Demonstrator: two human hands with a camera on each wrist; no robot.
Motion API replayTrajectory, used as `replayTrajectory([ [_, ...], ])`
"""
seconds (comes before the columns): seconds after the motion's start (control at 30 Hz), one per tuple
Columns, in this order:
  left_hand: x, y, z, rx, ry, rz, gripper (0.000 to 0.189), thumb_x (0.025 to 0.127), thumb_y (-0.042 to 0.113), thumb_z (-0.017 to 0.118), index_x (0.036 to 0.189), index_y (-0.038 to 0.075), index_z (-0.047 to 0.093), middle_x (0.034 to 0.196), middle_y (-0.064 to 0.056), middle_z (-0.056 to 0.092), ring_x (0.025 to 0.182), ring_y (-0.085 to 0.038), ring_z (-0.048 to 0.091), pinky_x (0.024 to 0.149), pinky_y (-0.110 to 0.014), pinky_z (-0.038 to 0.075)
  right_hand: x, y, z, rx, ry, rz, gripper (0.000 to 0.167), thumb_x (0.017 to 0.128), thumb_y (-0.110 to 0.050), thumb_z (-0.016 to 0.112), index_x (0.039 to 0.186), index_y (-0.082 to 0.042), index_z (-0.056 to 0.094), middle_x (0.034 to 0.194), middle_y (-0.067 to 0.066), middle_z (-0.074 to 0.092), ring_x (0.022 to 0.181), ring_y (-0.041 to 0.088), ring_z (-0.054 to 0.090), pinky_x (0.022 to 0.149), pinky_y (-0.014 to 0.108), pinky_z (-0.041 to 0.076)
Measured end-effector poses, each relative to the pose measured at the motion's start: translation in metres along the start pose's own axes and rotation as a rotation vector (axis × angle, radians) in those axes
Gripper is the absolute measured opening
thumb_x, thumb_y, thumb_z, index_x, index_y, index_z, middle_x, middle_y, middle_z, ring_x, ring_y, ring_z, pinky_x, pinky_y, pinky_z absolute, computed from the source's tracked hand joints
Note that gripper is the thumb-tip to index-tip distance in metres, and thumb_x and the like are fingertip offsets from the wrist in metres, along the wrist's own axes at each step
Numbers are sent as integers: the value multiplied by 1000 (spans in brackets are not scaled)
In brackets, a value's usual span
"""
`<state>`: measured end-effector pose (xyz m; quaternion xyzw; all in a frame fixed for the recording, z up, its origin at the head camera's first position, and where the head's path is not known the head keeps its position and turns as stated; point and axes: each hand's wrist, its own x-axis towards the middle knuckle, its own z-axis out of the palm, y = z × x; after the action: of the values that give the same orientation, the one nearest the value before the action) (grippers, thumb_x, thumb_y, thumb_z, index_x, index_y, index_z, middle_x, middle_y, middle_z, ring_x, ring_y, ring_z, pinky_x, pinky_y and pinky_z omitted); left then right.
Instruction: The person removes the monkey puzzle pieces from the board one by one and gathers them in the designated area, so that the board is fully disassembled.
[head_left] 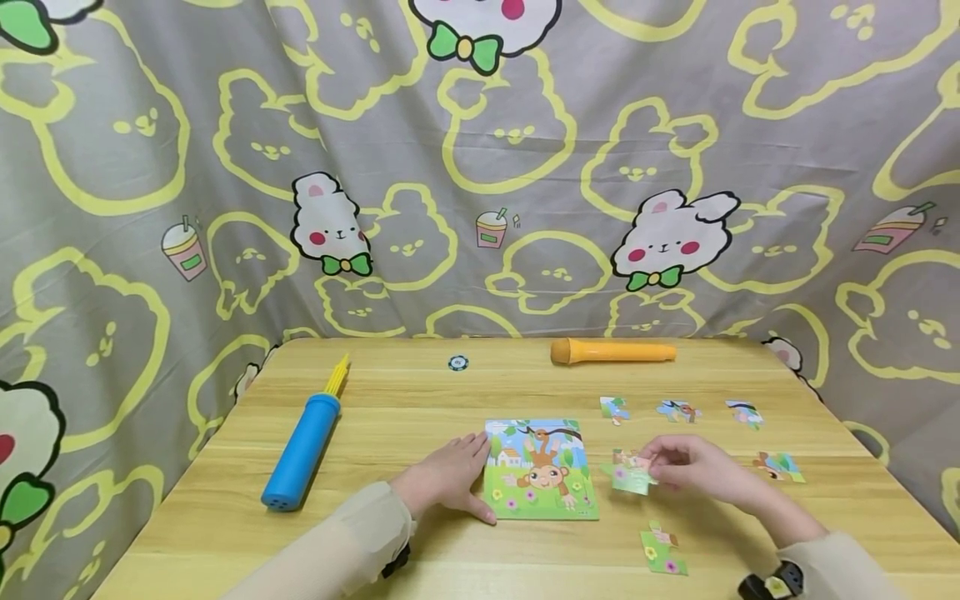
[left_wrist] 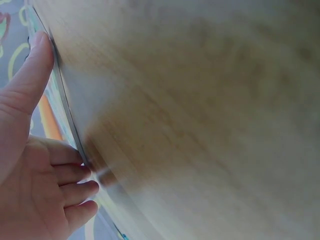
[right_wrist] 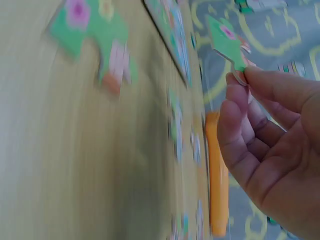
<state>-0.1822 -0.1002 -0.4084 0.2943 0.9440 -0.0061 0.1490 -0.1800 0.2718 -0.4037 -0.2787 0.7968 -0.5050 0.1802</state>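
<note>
A square puzzle board [head_left: 542,467] showing a monkey hanging from a branch lies flat on the table. My left hand [head_left: 453,473] rests at its left edge, thumb spread toward the near corner; the left wrist view shows the fingertips [left_wrist: 80,190] against that edge. To the right of the board, my right hand [head_left: 693,471] pinches a green jigsaw piece [head_left: 630,477] between thumb and fingertips, held above the table. The right wrist view shows the same jigsaw piece [right_wrist: 227,42] with a pink flower on it. Below that hand lies another jigsaw piece [head_left: 663,552] with flowers.
More loose jigsaw pieces [head_left: 678,411] lie at the right, one of them [head_left: 780,467] beyond my right hand. An orange microphone-shaped object [head_left: 613,352] and a round chip [head_left: 458,362] lie at the back. A blue hand pump [head_left: 302,450] with a yellow nozzle lies at left.
</note>
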Motion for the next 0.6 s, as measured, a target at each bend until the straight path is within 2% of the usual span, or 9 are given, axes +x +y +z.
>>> replayTrajectory([
  [0.1, 0, 0, 0, 1, -2, -1, 107, 68, 67, 61, 144, 0, 26, 149, -15, 21, 135, -28, 20, 109, -36, 20, -16, 7, -14, 13, -32, 41, 20, 94, -8, 51, 108, 6, 56, 81, 14, 59, 64, 13, 54, 54, 33, 50],
  [0.27, -1, 0, 0, -6, -1, -3, 107, 69, 67, 61, 144, 0, 26, 149, -15, 21, 135, -28, 20, 109, -37, 20, -37, 24, -33, 116, -177, -2, 15, 94, 2, 46, 105, 8, 54, 70, 18, 53, 56, 16, 48, 49, 35, 46],
  [0.37, -1, 0, -1, -12, 0, -3, 107, 69, 67, 62, 144, 0, 26, 149, -15, 20, 135, -28, 20, 109, -37, 20, -48, 34, -41, 207, -256, -1, 16, 92, 7, 43, 105, 12, 52, 71, 17, 54, 56, 14, 49, 49, 32, 49],
  [0.47, -1, 0, -1, -21, 0, -2, 107, 69, 66, 62, 144, 0, 26, 149, -14, 20, 135, -28, 20, 109, -36, 19, -59, 43, -46, 245, -292, 30, 17, 91, 8, 43, 105, 12, 52, 74, 10, 59, 60, 7, 53, 52, 28, 51],
  [0.6, -1, 1, -1, -25, 0, -3, 107, 68, 66, 62, 144, 0, 26, 149, -14, 20, 135, -28, 20, 109, -36, 19, -70, 52, -50, 257, -315, 52, 15, 90, 9, 44, 102, 13, 52, 69, 18, 58, 63, 4, 55, 52, 24, 51],
])
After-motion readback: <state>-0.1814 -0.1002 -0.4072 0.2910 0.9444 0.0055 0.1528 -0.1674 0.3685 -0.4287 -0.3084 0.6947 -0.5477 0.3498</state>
